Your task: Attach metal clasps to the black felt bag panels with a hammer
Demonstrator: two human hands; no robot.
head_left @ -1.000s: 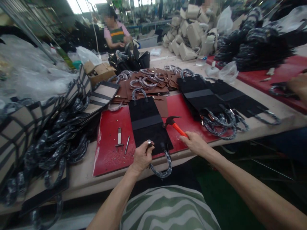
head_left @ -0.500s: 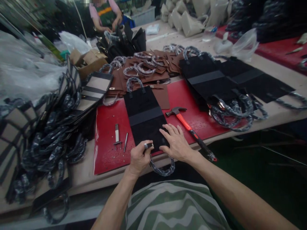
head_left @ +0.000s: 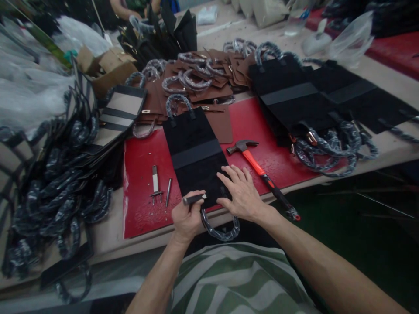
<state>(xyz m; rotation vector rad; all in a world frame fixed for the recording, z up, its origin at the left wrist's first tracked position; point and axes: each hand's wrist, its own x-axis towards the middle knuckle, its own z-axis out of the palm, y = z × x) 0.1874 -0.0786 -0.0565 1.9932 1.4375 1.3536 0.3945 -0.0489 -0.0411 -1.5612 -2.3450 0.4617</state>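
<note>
A black bag panel [head_left: 196, 148] with a greyer band across it lies on the red board [head_left: 142, 213]. Plastic-wrapped handles are fixed at both its ends; the near handle [head_left: 221, 233] hangs past the table edge. My left hand [head_left: 187, 218] is closed round a short, dark, pen-like tool [head_left: 194, 199] with a pale tip, over the panel's near left corner. Fingers spread, my right hand [head_left: 240, 194] lies flat on the panel's near right part. Right of the panel is a claw hammer [head_left: 257, 165] with an orange and black grip. A pronged punch [head_left: 155, 183] and a metal rod [head_left: 168, 192] lie to the left.
Black bag pieces with wrapped handles [head_left: 65, 187] are heaped on the left. Brown bag panels [head_left: 193, 93] cover the middle behind the board. More black panels [head_left: 294, 96] are stacked at the right. A cardboard box [head_left: 108, 65] and a co-worker's arm [head_left: 122, 8] are farther back.
The tool in my left hand has swung from pointing towards me to lying more sideways. My right hand stays on the panel. The camera view has tilted down slightly.
</note>
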